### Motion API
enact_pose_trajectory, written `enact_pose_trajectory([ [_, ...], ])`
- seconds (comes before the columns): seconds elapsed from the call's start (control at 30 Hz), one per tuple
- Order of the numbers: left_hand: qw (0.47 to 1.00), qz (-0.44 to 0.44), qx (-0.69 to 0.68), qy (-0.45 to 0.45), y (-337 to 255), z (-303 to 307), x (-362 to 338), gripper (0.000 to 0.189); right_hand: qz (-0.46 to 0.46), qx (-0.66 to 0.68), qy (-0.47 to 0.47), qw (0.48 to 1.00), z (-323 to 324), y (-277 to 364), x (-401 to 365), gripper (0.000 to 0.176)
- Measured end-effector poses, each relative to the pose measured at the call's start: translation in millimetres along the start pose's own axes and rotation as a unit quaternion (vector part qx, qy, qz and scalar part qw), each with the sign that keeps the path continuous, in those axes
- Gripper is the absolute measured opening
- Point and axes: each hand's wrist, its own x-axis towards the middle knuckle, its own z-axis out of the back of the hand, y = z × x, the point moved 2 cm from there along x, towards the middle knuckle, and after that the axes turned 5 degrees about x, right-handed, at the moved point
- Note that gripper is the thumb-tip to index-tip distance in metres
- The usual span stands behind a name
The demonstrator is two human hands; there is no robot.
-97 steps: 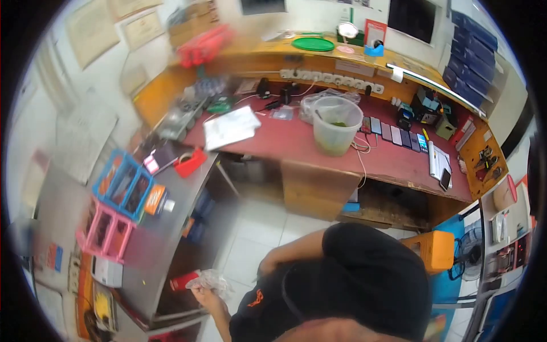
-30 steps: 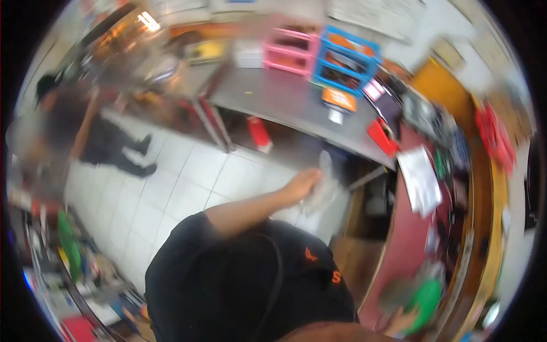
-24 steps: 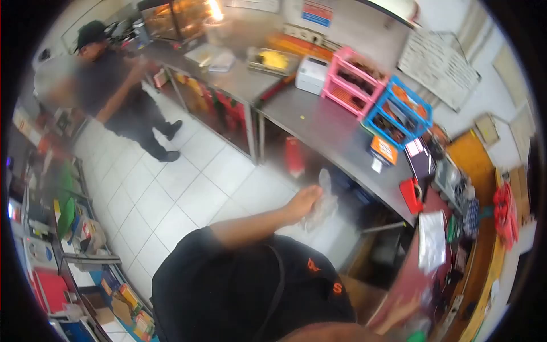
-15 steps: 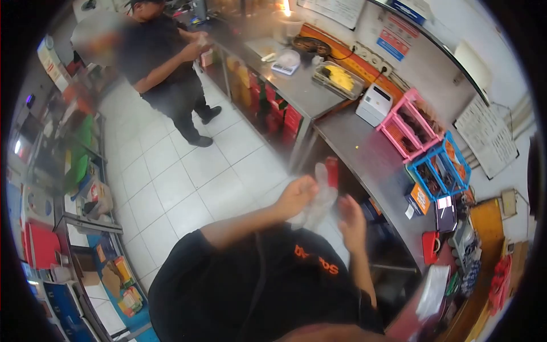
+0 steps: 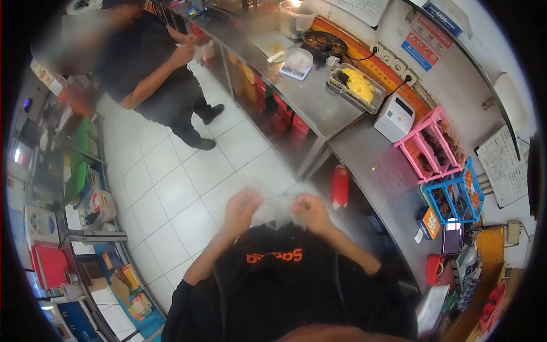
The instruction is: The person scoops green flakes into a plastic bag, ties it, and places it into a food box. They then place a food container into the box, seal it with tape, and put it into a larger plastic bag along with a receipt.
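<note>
In front of my chest, a piece of thin clear plastic [image 5: 274, 206] is stretched between my two hands; it looks like a disposable glove or a small bag, but blur hides its exact shape. My left hand [image 5: 241, 211] pinches its left side. On the opposite side, the fingers of my right hand [image 5: 310, 212] are closed on the plastic. Both hands are above the tiled floor, close to my dark shirt [image 5: 273, 285].
Along the right runs a metal counter [image 5: 364, 151] with a label printer [image 5: 394, 117], pink basket [image 5: 430, 145] and blue basket [image 5: 456, 191]. A red cylinder [image 5: 340, 186] stands below. Another person [image 5: 154, 80] is at far left, beside shelves [image 5: 94, 235].
My left hand has moved left and down, and my right hand has come in to grip the plastic, which is now spread between them. The view has turned slightly.
</note>
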Motion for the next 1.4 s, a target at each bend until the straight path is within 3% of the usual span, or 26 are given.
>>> enact_pose_trajectory([
  [0.17, 0.999, 0.0, 0.008, 0.031, -3.0, -8.0, 80.0, 0.007, -0.034, 0.014, 0.018, 0.999, 39.9, 9.3, 65.2, 0.008],
  [0.23, 1.0, 0.016, -0.006, 0.02, -5.1, -14.0, 120.5, 0.009, 0.044, 0.009, -0.027, 0.999, 59.4, 25.9, 99.5, 0.008],
  [0.4, 0.996, 0.002, -0.052, 0.073, 2.3, -19.9, 206.2, 0.019, 0.072, -0.019, -0.098, 0.992, 117.8, 61.7, 161.2, 0.007],
  [0.5, 0.991, 0.05, -0.059, 0.109, 6.9, -26.4, 241.4, 0.02, 0.049, 0.057, -0.163, 0.984, 133.9, 73.7, 183.1, 0.008],
  [0.63, 0.98, 0.052, -0.056, 0.186, 11.7, -36.2, 287.5, 0.031, 0.024, -0.013, -0.189, 0.982, 150.8, 72.7, 200.5, 0.008],
  [0.7, 0.954, 0.086, -0.037, 0.284, 16.8, -40.8, 311.1, 0.04, 0.016, -0.019, -0.203, 0.979, 151.1, 77.8, 209.8, 0.008],
  [0.73, 0.951, 0.09, -0.039, 0.292, 19.4, -41.4, 322.0, 0.04, 0.008, -0.021, -0.21, 0.977, 148.6, 78.2, 212.7, 0.009],
  [0.8, 0.923, -0.035, 0.009, 0.384, 21.6, -47.1, 349.6, 0.05, 0.052, -0.003, -0.245, 0.968, 146.1, 79.6, 223.0, 0.01],
  [0.83, 0.919, -0.034, 0.007, 0.393, 25.6, -47.5, 366.2, 0.05, 0.098, 0.011, -0.271, 0.957, 145.3, 81.5, 226.9, 0.013],
  [0.9, 0.845, -0.021, 0.178, 0.504, 36.2, -50.7, 395.4, 0.055, 0.113, 0.004, -0.314, 0.943, 148.2, 82.1, 229.2, 0.021],
  [0.97, 0.818, -0.037, 0.241, 0.52, 49.7, -50.1, 421.0, 0.054, 0.099, -0.047, -0.353, 0.929, 153.7, 83.8, 233.8, 0.027],
  [1.03, 0.755, -0.054, 0.322, 0.569, 97.3, -52.9, 443.6, 0.042, 0.116, -0.072, -0.368, 0.92, 147.8, 87.5, 245.7, 0.026],
  [1.1, 0.753, -0.089, 0.321, 0.567, 107.8, -50.9, 461.1, 0.036, 0.129, -0.095, -0.384, 0.909, 142.2, 86.2, 260.2, 0.026],
  [1.17, 0.754, -0.122, 0.315, 0.564, 112.7, -50.2, 475.0, 0.031, 0.097, -0.169, -0.345, 0.918, 135.7, 79.0, 280.6, 0.026],
  [1.2, 0.765, -0.103, 0.334, 0.541, 112.1, -50.9, 484.6, 0.026, 0.051, -0.249, -0.29, 0.923, 122.9, 90.7, 291.8, 0.025],
  [1.23, 0.775, -0.084, 0.353, 0.517, 111.1, -51.0, 493.2, 0.021, 0.053, -0.252, -0.294, 0.921, 114.5, 94.7, 304.0, 0.025],
  [1.3, 0.801, -0.085, 0.316, 0.502, 108.2, -49.8, 504.0, 0.017, 0.038, -0.2, -0.064, 0.977, 90.0, 94.6, 330.1, 0.028],
  [1.33, 0.824, -0.081, 0.278, 0.486, 105.4, -48.7, 507.4, 0.014, 0.037, -0.2, -0.068, 0.977, 91.0, 82.8, 343.0, 0.028],
  [1.4, 0.862, -0.104, 0.179, 0.463, 79.2, -42.9, 510.8, 0.009, -0.166, -0.072, 0.04, 0.983, 103.2, 37.9, 371.4, 0.036],
])
